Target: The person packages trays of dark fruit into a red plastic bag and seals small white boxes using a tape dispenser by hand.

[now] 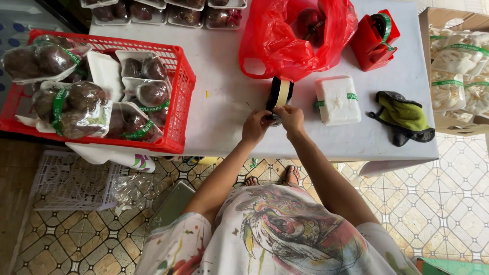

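shirt (275, 239): white with a painted animal print, closest to the lens, filling the bottom of the view.
feet (271, 177): toes in sandals show on the patterned tile floor (438, 203), just under the table edge.
left hand (256, 126): fingers pinched narrow on the lower edge of the tape roll, at the near side of the table.
right hand (291, 119): fingers curled close on the same roll from the other side; both hands touch it and each other.
tape roll (279, 93): dark roll with a pale band, standing on edge on the table, held from below by both hands, just in front of the red bag.
table (224, 97): white top, bearing everything named below.
red bag (295, 35): plastic, crumpled and open, dark red fruit inside, just beyond the roll.
white pack (337, 100): wrapped tray with a green band, just right of the roll, apart from the hands.
glove (405, 117): green and black, lying limp right of the white pack.
dispenser (376, 39): red tape holder with green tape, at the far right of the table.
red crate (178, 102): at the left, overhanging the table, full of wrapped trays of dark fruit with green bands.
box (458, 66): cardboard, at the right edge, holding pale banded packs.
white crate (69, 181): on the floor, lower left.
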